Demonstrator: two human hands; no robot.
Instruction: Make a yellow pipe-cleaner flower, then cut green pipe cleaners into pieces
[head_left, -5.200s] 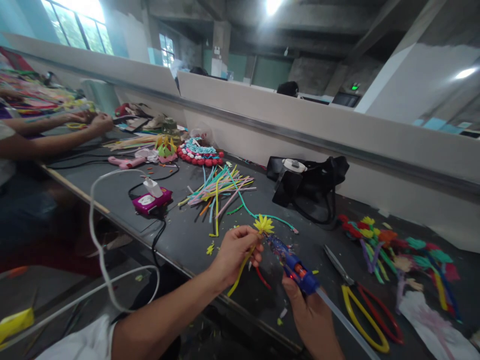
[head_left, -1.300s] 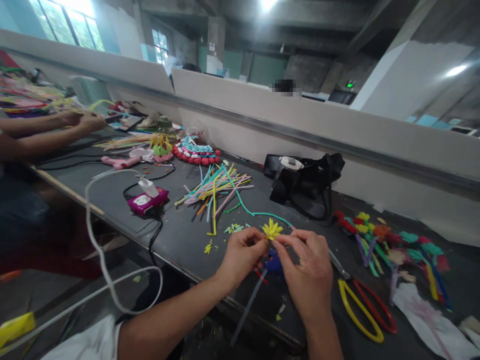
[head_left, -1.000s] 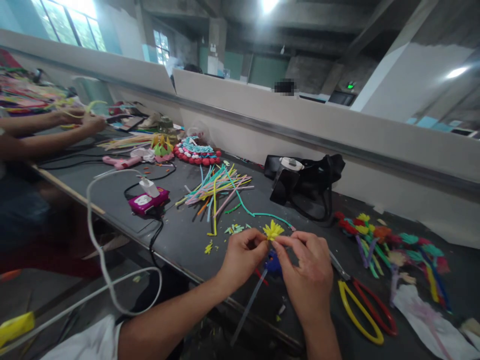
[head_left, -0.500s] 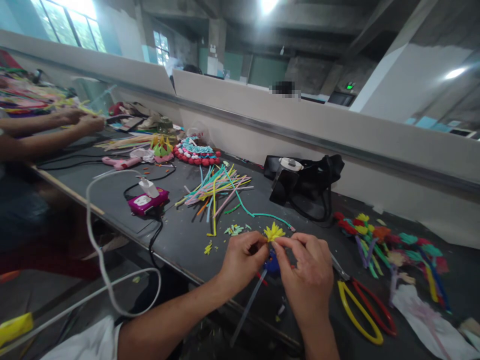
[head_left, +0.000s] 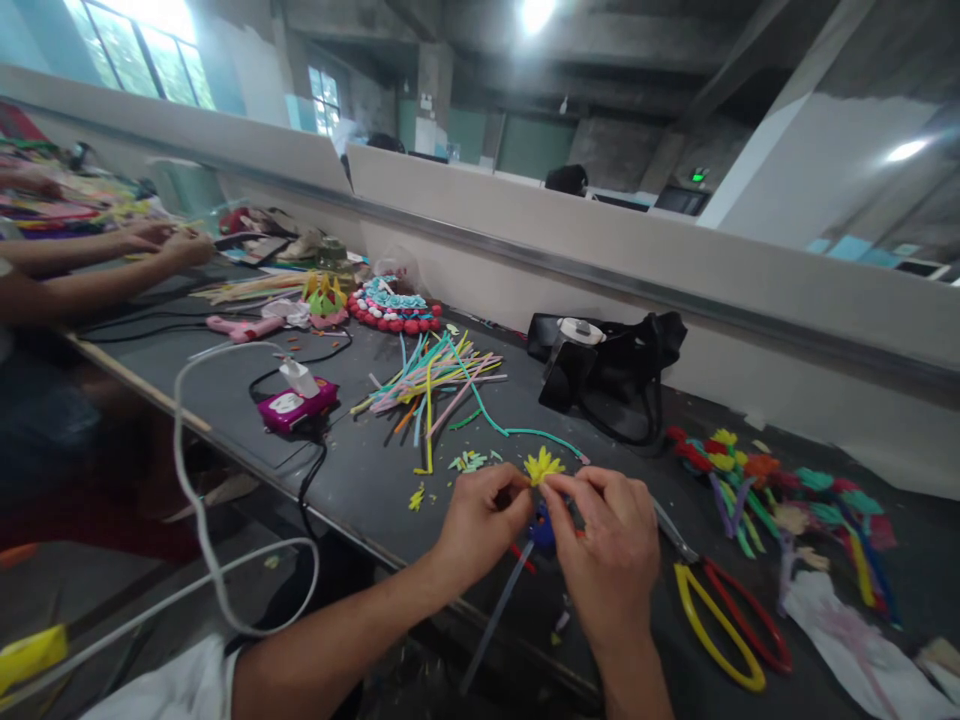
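Observation:
My left hand [head_left: 484, 520] and my right hand [head_left: 609, 545] meet at the near edge of the dark table [head_left: 247, 385]. Both pinch a small yellow fringed flower [head_left: 544, 466] from below, its petals sticking up between my fingertips. Under my hands lies a blue glue gun [head_left: 541, 528], mostly hidden, with a clear glue stick [head_left: 495, 618] pointing toward me over the table edge.
Scissors with yellow and red handles [head_left: 724, 630] lie to the right, beyond them a heap of finished coloured flowers [head_left: 780, 495]. A pile of coloured strips [head_left: 435, 378], a black bag [head_left: 607, 365], a pink power strip [head_left: 296, 403] and its white cable [head_left: 195, 480] lie behind and left. Another person's hands [head_left: 169, 243] work far left.
Five seconds ago my right hand held the blue glue gun at the flower; now the gun lies on the table and both hands pinch the flower. Over the last second they barely moved.

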